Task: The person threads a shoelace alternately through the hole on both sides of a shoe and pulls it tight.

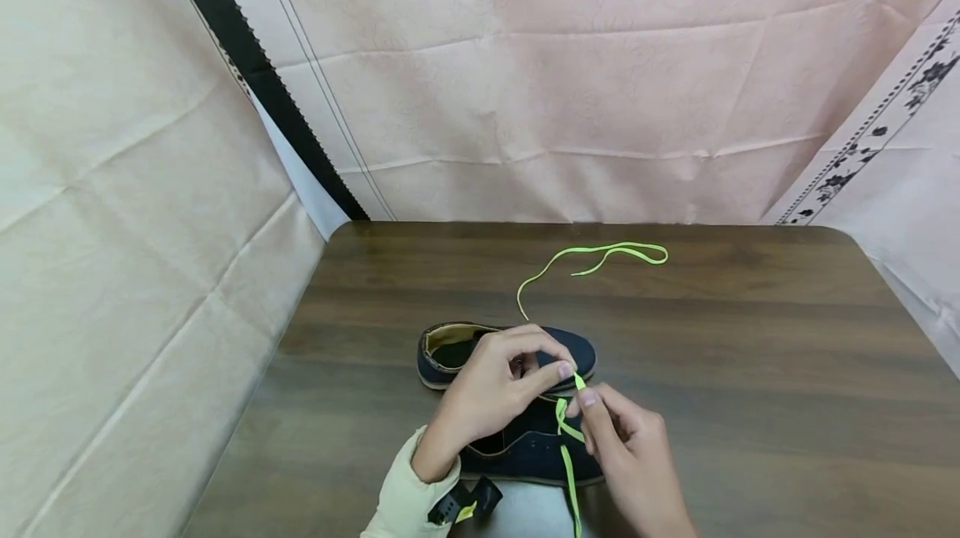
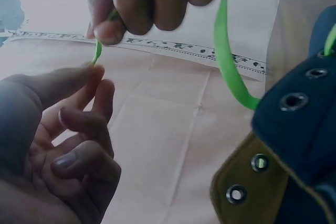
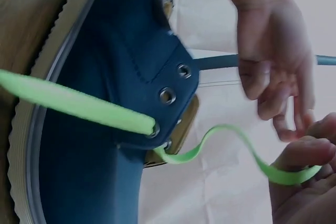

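My left hand (image 1: 502, 388) pinches the tip of a neon-green shoelace (image 1: 580, 381) between thumb and forefinger, above a navy shoe. A short way along the same lace, my right hand (image 1: 633, 446) grips it with curled fingers. From there the lace hangs in a slack curve to an eyelet of the near navy shoe (image 1: 525, 465), as the right wrist view shows. Another green length (image 3: 79, 106) comes out of an eyelet on the shoe's near side. Bare metal eyelets (image 2: 294, 101) show on both flaps in the left wrist view. Both hands partly cover the shoe in the head view.
A second navy shoe (image 1: 442, 375) lies just behind the near one, partly hidden by my left hand. Beyond it, another green lace (image 1: 566, 252) lies loosely looped on the brown wooden table (image 1: 750, 338). Pale cloth (image 1: 562, 104) hangs behind the table.
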Tool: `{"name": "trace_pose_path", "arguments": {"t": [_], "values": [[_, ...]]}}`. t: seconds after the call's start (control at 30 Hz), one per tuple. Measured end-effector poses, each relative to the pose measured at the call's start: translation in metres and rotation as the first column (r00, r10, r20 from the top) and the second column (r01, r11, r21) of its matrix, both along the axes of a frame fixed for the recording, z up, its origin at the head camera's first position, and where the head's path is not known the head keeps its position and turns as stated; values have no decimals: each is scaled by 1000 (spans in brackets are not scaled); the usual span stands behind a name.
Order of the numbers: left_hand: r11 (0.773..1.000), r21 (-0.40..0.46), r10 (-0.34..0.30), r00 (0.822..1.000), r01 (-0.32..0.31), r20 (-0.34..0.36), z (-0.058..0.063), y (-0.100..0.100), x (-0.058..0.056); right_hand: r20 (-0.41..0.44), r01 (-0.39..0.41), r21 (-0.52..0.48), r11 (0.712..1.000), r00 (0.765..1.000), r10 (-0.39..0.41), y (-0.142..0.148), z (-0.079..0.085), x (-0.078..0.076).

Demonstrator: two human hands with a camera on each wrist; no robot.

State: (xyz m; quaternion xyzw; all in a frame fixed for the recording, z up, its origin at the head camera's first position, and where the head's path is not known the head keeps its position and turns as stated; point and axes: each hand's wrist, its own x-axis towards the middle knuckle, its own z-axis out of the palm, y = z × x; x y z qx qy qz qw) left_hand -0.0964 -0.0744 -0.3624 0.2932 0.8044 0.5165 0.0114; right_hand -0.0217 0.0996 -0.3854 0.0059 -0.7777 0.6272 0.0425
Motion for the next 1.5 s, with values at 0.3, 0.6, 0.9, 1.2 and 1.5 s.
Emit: {"name": "trace_pose_path", "arguments": {"t": [0.3,0.6,0.9,1.2,1.5], "values": [[944,-315,-103,995,93,-15,-15,2,8,-49,-44,-205,978,998,35,6,11,21],[769,-615,-348,921,174,-175,-30,24,40,-119,-54,-298,953,993,19,14,9,19],[749,-605,-352,936,272,-14,-40,21,62,109,142,-132,981,986,-128,14,-10,-1],[793,-558,-286,958,244,13,-50,3,69,218,106,-52,993,972,-93,10,-41,-7],[924,-367,-40,926,-109,-375,-40,-6,45,399,96,-201,975,917,-8,-1,-62,-13]]}}
